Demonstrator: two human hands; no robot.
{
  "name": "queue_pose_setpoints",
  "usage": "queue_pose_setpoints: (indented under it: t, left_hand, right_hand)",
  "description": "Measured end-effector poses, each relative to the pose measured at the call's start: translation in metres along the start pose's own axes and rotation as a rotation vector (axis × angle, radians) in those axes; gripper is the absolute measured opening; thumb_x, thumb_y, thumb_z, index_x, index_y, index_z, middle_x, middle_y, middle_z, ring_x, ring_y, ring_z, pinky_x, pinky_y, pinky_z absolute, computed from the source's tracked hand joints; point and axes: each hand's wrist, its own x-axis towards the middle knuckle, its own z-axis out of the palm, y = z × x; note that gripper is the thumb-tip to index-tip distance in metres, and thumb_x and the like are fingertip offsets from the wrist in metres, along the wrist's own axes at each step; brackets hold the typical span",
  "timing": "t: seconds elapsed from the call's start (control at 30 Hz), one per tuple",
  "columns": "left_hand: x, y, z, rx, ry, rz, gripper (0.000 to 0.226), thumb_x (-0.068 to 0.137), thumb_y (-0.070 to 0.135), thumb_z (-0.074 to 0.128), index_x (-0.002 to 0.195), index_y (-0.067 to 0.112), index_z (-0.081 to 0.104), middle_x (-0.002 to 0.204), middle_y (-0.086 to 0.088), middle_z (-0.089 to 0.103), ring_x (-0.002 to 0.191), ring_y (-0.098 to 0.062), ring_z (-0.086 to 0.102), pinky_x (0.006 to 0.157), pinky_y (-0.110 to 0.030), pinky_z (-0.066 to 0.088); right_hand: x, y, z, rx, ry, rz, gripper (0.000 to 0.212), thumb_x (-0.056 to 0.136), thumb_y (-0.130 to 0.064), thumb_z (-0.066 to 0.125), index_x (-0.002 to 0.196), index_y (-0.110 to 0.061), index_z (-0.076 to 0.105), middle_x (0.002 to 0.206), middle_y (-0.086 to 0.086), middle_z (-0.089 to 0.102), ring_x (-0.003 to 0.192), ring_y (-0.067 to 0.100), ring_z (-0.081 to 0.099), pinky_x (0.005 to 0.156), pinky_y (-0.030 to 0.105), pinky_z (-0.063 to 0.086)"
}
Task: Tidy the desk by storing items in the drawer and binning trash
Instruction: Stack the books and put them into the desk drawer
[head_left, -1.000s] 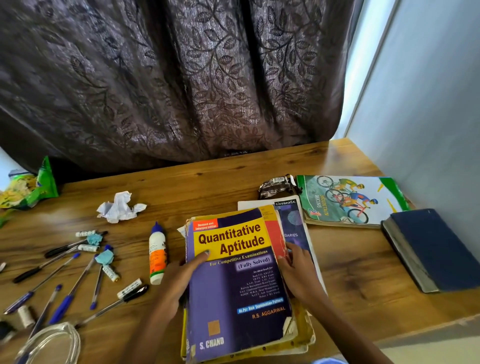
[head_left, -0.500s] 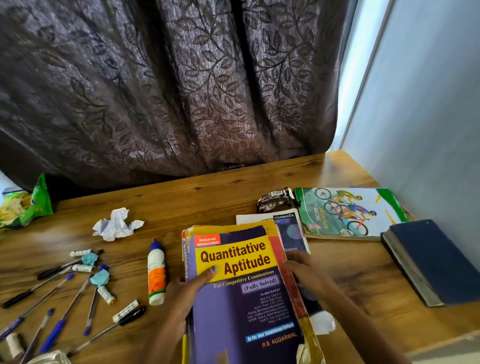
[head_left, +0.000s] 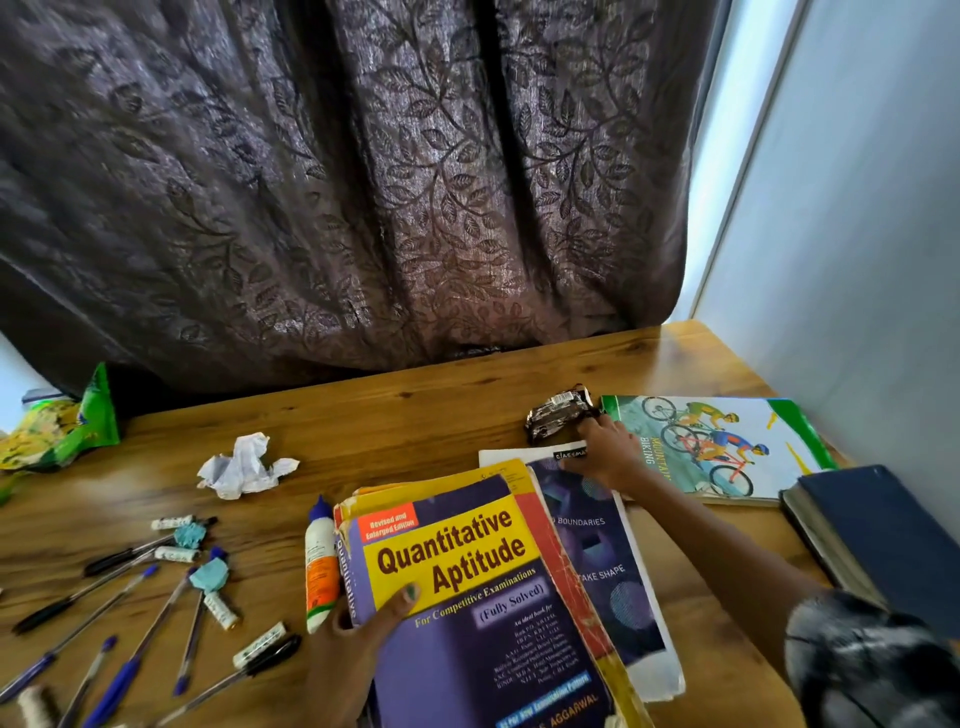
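Looking down through the head camera, I see a wooden desk (head_left: 426, 415) crowded with clutter in front of a dark leaf-patterned curtain (head_left: 337, 182). On my left lie scattered pens (head_left: 130, 582) with loose caps, a crumpled paper ball (head_left: 241, 467), a green snack bag (head_left: 62, 426) at the far edge and a glue bottle (head_left: 319, 566) lying just beside the big book. On my right sit a cycling magazine (head_left: 727, 441) and, nearer me, a thick dark blue book (head_left: 893, 535) by the wall. A shiny dark wrapper (head_left: 558, 415) rests at the magazine's left corner.

My left hand (head_left: 358, 649) grips the purple and yellow textbook (head_left: 467, 597) at its spine edge, thumb pressed on the cover, the other fingers hidden beneath. Its cover is worn, the corners frayed and the red edge strip scuffed; it lies over a thin dark notebook (head_left: 602, 561) at the desk's near middle. My right hand (head_left: 608, 452) stretches forward across that notebook, fingers loosely spread, its tips touching the wrapper and the notebook's top edge; I cannot tell whether it grips anything. My right sleeve (head_left: 862, 665) blocks the desk's near right corner.
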Motion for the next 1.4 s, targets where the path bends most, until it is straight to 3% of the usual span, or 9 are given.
queue_pose_setpoints:
  t: [0.2,0.33,0.5,0.6,0.7,0.87,1.1,1.3,1.4]
  left_hand:
    - [-0.004,-0.001,0.001,0.025,0.013,0.015,0.112,0.000,0.063,0.085,0.099,0.015,0.065,0.099,-0.015,0.072,0.090,-0.037,0.068,0.082,-0.057,0.053]
    - [-0.004,-0.002,0.000,0.032,0.019,0.007,0.111,0.000,0.064,0.084,0.098,0.015,0.065,0.096,-0.014,0.072,0.088,-0.037,0.068,0.082,-0.057,0.053]
    - [-0.003,-0.002,0.000,0.046,0.033,0.001,0.113,-0.004,0.064,0.082,0.097,0.015,0.064,0.096,-0.015,0.071,0.087,-0.038,0.068,0.080,-0.055,0.054]
    - [-0.001,-0.004,0.000,0.055,0.037,-0.007,0.113,-0.006,0.065,0.081,0.095,0.016,0.063,0.094,-0.014,0.071,0.086,-0.037,0.068,0.077,-0.051,0.055]
    - [-0.003,-0.002,0.002,0.062,0.023,-0.007,0.108,0.003,0.062,0.085,0.098,0.016,0.062,0.092,-0.012,0.071,0.085,-0.036,0.068,0.078,-0.052,0.055]
    - [0.004,-0.004,0.006,0.108,-0.012,-0.053,0.038,0.081,0.019,0.070,0.116,0.007,0.059,0.098,-0.017,0.069,0.083,-0.036,0.067,0.067,-0.042,0.055]
    - [0.012,-0.010,0.011,0.140,-0.018,-0.100,0.042,0.083,0.032,0.066,0.120,0.015,0.054,0.102,-0.016,0.070,0.089,-0.037,0.068,0.084,-0.057,0.052]
    - [0.058,-0.049,-0.008,0.416,0.025,-0.154,0.091,0.043,0.090,0.062,0.117,0.037,0.052,0.109,0.000,0.069,0.106,-0.032,0.062,0.097,-0.055,0.045]
    - [0.052,-0.044,-0.001,0.399,0.054,-0.157,0.085,0.045,0.084,0.065,0.114,0.039,0.045,0.110,-0.002,0.067,0.103,-0.031,0.064,0.096,-0.056,0.046]
  right_hand:
    - [0.006,0.003,-0.009,0.236,-0.171,0.010,0.071,0.063,-0.043,0.082,0.117,-0.008,0.052,0.116,0.008,0.060,0.104,0.026,0.057,0.088,0.036,0.050]
    - [-0.005,-0.003,-0.022,0.576,-0.188,0.039,0.052,0.072,-0.013,0.080,0.116,-0.001,0.055,0.109,0.010,0.062,0.092,0.020,0.057,0.069,0.022,0.048]
    - [-0.037,0.006,-0.023,1.048,-0.404,0.151,0.018,0.077,-0.009,0.073,0.091,-0.005,0.064,0.096,0.017,0.069,0.084,0.028,0.067,0.078,0.034,0.057]
    - [-0.061,0.019,0.001,0.913,-0.439,0.135,0.017,0.081,-0.008,0.069,0.097,-0.006,0.063,0.105,0.023,0.067,0.097,0.039,0.065,0.093,0.050,0.050]
    - [-0.077,0.025,0.019,0.921,-0.230,0.150,0.010,0.084,-0.007,0.066,0.094,-0.008,0.062,0.091,0.016,0.070,0.077,0.028,0.068,0.083,0.046,0.055]
    - [-0.096,0.017,0.002,0.802,-0.090,0.028,0.007,0.088,-0.011,0.062,0.092,-0.017,0.063,0.083,0.001,0.068,0.076,0.017,0.066,0.069,0.031,0.054]
    - [-0.121,0.013,-0.039,0.696,0.023,-0.022,0.030,0.090,-0.008,0.058,0.070,-0.030,0.054,0.068,-0.013,0.059,0.063,0.000,0.054,0.054,0.015,0.036]
    - [-0.128,0.015,-0.055,0.611,0.104,-0.012,0.005,0.091,-0.016,0.057,0.095,-0.014,0.060,0.091,0.003,0.065,0.086,0.022,0.061,0.070,0.029,0.043]
    - [-0.129,0.016,-0.064,0.577,0.150,0.007,0.015,0.092,-0.019,0.057,0.102,-0.008,0.061,0.091,0.006,0.064,0.082,0.023,0.060,0.064,0.027,0.041]
